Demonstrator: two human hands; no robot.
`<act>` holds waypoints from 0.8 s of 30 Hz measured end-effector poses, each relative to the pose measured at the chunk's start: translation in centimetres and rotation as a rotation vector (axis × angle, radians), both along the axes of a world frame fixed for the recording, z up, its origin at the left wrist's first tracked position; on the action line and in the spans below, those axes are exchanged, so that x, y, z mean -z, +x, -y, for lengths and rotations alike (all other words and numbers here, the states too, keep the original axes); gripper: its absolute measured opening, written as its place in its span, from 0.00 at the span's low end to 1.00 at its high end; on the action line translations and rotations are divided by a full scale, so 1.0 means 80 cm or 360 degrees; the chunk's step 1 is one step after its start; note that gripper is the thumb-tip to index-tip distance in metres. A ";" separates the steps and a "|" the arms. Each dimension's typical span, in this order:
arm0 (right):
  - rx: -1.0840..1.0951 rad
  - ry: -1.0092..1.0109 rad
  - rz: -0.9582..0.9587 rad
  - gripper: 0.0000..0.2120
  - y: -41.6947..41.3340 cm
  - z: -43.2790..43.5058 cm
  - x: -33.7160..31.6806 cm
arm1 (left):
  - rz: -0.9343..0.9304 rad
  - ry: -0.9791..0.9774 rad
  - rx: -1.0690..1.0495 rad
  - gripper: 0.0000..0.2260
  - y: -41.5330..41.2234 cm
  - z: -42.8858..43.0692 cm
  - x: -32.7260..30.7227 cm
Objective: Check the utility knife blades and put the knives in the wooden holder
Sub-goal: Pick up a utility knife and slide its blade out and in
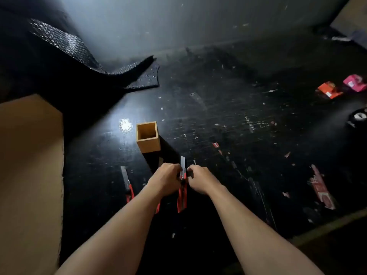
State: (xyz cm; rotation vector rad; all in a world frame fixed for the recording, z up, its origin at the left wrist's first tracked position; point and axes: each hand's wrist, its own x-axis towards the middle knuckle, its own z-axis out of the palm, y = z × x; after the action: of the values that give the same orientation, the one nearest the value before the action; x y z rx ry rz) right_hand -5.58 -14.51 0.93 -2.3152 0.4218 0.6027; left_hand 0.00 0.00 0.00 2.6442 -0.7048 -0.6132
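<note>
A red utility knife (182,197) is held upright in the middle of the view, its silver blade pushed out and pointing away from me. My left hand (165,178) and my right hand (200,180) both grip it near the slider, one on each side. A square wooden holder (148,144) stands open and empty just beyond the hands, slightly left. A second red knife (127,183) with its blade out lies on the black table to the left. A third red knife (157,207) is mostly hidden under my left forearm.
A cardboard sheet (29,175) covers the left side. A black textured mat (139,76) curls up at the back left. Red and pink packets (329,90) lie far right, a torn red wrapper (321,187) at the right, and a tape roll (359,116) at the right edge.
</note>
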 end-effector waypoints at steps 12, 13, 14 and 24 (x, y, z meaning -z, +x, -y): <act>0.0392 0.0295 0.0056 0.20 -0.029 -0.019 0.047 | -0.0340 -0.0400 -0.0860 0.13 -0.062 0.015 0.036; 0.0421 0.0327 0.0058 0.20 -0.030 -0.019 0.049 | -0.0390 -0.0458 -0.0924 0.13 -0.063 0.015 0.036; 0.0458 0.0372 0.0074 0.21 -0.031 -0.019 0.051 | -0.0425 -0.0495 -0.0961 0.13 -0.064 0.013 0.036; 0.0634 0.0880 0.0423 0.22 -0.042 -0.013 -0.003 | -0.0634 -0.1108 -0.1087 0.16 -0.061 -0.012 -0.002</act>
State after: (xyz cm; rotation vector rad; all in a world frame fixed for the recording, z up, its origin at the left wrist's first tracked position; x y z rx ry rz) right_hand -8.94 -13.45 1.20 -1.6888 0.4978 0.1767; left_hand -4.88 0.92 0.15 1.8477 0.1148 -0.5303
